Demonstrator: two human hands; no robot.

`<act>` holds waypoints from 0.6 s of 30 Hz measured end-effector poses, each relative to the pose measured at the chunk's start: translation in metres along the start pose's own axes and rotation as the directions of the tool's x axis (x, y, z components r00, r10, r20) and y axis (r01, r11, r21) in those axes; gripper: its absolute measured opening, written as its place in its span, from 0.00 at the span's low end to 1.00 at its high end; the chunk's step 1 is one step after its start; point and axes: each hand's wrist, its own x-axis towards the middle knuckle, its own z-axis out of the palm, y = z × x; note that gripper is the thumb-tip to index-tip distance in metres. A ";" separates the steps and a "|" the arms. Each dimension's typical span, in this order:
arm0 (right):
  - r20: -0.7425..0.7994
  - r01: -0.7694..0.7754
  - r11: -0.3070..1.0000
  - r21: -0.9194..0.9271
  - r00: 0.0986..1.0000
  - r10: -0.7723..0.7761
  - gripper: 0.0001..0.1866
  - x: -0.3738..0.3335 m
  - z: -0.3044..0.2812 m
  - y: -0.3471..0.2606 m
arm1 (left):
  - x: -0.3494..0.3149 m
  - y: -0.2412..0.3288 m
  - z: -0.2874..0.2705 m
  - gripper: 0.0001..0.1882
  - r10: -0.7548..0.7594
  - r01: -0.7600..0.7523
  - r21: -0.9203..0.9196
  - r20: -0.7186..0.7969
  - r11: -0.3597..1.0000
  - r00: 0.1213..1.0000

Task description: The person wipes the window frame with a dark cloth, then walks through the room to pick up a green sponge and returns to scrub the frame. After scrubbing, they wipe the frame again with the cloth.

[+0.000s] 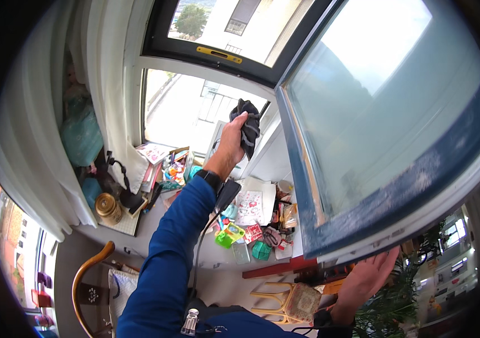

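Note:
My left hand point(232, 142), at the end of a blue sleeve with a dark watch, reaches forward in front of the window opening. Its fingers are closed round a crumpled black and grey cloth point(247, 127). To the right, a dark-blue-framed window sash point(358, 222) with a glass pane is swung open toward me. My right hand point(367, 281) is at the sash's lower edge, seemingly gripping it; part of its fingers is hidden there. The fixed dark window frame point(251, 72), with a yellow handle plate point(219, 54), lies ahead.
Below my left arm, a desk holds papers point(254, 203), a green plastic toy point(229, 235) and other clutter. White curtains point(107, 84), a doll in a teal dress point(81, 132) and a gold jar point(107, 207) are left. A wooden chair point(90, 259), stool point(302, 302) and plant point(389, 307) stand lower.

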 end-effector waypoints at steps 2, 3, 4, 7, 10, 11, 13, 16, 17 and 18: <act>-0.013 0.192 0.973 -0.129 0.981 -0.195 0.66 0.013 0.020 -0.004 | 0.040 -0.003 0.006 0.12 0.029 -0.030 0.037 0.015 0.999 0.999; -0.013 0.176 0.975 -0.136 0.984 -0.179 0.67 0.014 0.027 -0.007 | 0.059 -0.006 0.009 0.12 0.039 -0.041 0.084 0.026 0.996 0.999; -0.024 0.151 0.977 -0.151 0.987 -0.156 0.68 0.013 0.034 -0.011 | 0.077 -0.008 0.014 0.11 0.035 -0.038 0.091 0.033 0.995 0.999; 0.002 0.135 0.965 -0.227 0.990 -0.138 0.70 0.013 0.045 -0.016 | 0.128 -0.012 0.029 0.12 0.010 -0.017 0.210 0.036 0.978 0.999; 0.019 0.062 0.984 -0.167 0.998 -0.060 0.76 0.012 0.043 -0.015 | 0.167 -0.021 0.048 0.13 0.110 -0.117 0.352 0.038 0.929 0.993; -0.047 -0.082 0.975 -0.207 0.996 0.074 0.66 0.008 0.039 -0.018 | 0.179 -0.024 0.050 0.14 0.150 -0.157 0.446 0.052 0.881 0.987; -0.106 0.021 0.945 -0.326 0.993 -0.059 0.78 0.003 0.035 -0.009 | 0.198 -0.031 0.053 0.16 0.255 -0.264 0.550 0.095 0.793 0.962; 0.000 0.054 0.637 -0.769 0.996 -0.084 0.72 -0.014 0.026 -0.006 | 0.217 -0.036 0.050 0.20 0.256 -0.260 0.632 0.100 0.730 0.961; 0.020 0.087 0.582 -0.808 0.993 -0.120 0.72 -0.016 0.022 -0.002 | 0.215 -0.034 0.048 0.21 0.206 -0.192 0.665 0.058 0.721 0.977; 0.039 0.117 0.523 -0.844 0.987 -0.157 0.73 -0.018 0.019 0.002 | 0.206 -0.035 0.046 0.21 0.290 -0.274 0.742 0.112 0.611 0.950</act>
